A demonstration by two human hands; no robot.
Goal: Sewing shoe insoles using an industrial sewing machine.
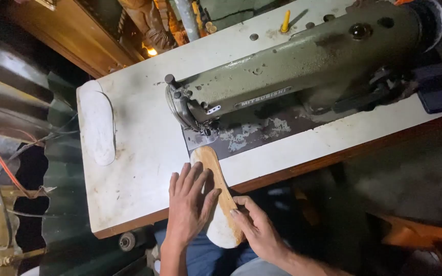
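A shoe insole piece point(215, 168), tan on top and white underneath, lies on the white sewing table point(144, 148) with its toe end at the machine's needle area point(200, 128). Its heel end hangs over the table's front edge. My left hand point(189, 204) rests flat on the insole's left side, fingers spread. My right hand point(256, 227) pinches the insole's right edge near the heel. The grey-green sewing machine point(303, 61) stands across the table's back.
A second white insole shape point(97, 122) lies at the table's left end. A yellow thread pin point(285, 20) stands behind the machine. Corrugated metal sheets and loose wires point(1, 163) fill the left side. An orange object point(420, 235) sits at lower right.
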